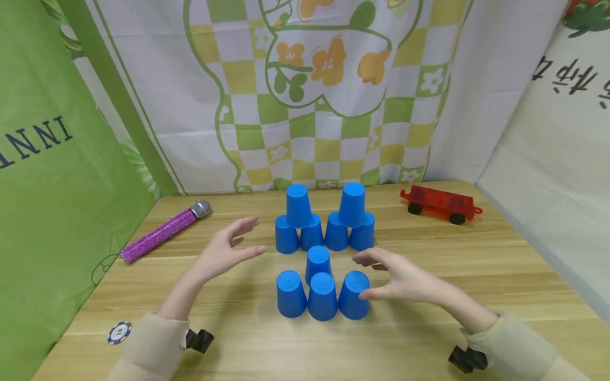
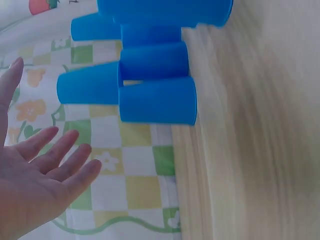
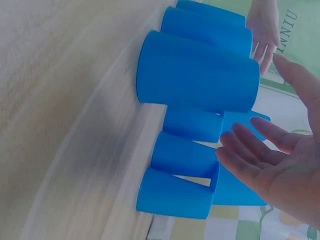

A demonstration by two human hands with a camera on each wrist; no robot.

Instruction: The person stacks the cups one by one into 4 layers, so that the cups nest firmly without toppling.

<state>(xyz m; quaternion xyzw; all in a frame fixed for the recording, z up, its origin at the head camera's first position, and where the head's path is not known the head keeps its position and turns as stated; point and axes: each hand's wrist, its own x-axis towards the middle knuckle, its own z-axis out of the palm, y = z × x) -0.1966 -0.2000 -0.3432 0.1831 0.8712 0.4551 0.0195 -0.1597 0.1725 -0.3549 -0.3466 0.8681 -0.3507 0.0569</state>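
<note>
While left hand (image 1: 224, 248) and right hand (image 1: 402, 275) hold nothing, fingers (image 1: 245, 226) loosely spread, six-o'clock cups (image 1: 322, 297) likely need light handling.

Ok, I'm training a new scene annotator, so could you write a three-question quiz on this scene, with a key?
1. How many upside-down blue cups rest on top of other cups?
2. True or false: the left hand holds nothing.
3. What sits near the far right corner of the wooden table, as the head view shows it?

Key:
1. Two.
2. True.
3. The red toy wagon.
</note>
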